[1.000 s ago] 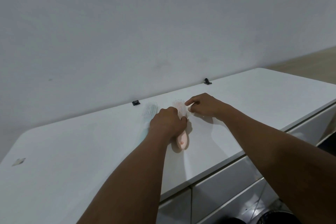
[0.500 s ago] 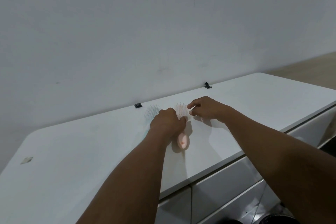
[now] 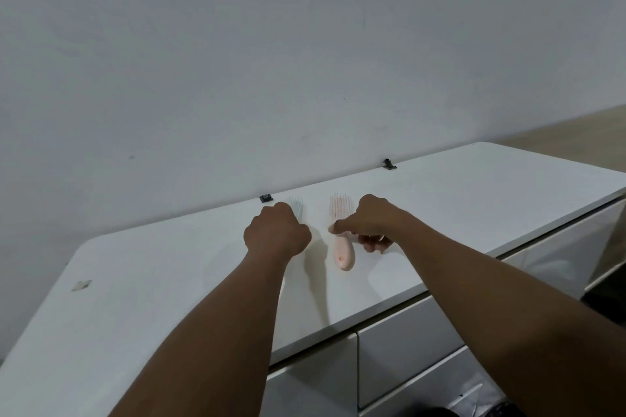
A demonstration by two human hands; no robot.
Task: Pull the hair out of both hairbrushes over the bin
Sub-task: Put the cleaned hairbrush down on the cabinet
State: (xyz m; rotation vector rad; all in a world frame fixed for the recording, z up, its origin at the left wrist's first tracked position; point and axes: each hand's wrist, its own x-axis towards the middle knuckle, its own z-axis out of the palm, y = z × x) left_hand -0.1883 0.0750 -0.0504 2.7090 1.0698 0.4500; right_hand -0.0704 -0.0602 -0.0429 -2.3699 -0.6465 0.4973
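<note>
Two hairbrushes lie side by side on the white cabinet top (image 3: 169, 298), bristles up and pointing at the wall. My left hand (image 3: 276, 234) is closed in a fist over the handle of the pale blue hairbrush (image 3: 295, 206), so only its bristle head shows. The pink hairbrush (image 3: 342, 252) lies just to the right. My right hand (image 3: 367, 218) pinches it at the neck, with the handle end free toward me. No hair is visible in either brush. A dark shape on the floor at the bottom edge (image 3: 501, 408) may be the bin.
The wall stands directly behind the brushes. Two small black clips (image 3: 266, 198) (image 3: 389, 165) sit along the cabinet's back edge. A scrap of tape (image 3: 81, 285) lies at the left. White drawer fronts (image 3: 406, 342) run below the cabinet's front edge.
My left hand has left the pink hairbrush and moved left onto the blue one. My right hand has shifted from beside the pink bristles to grip the pink brush's neck.
</note>
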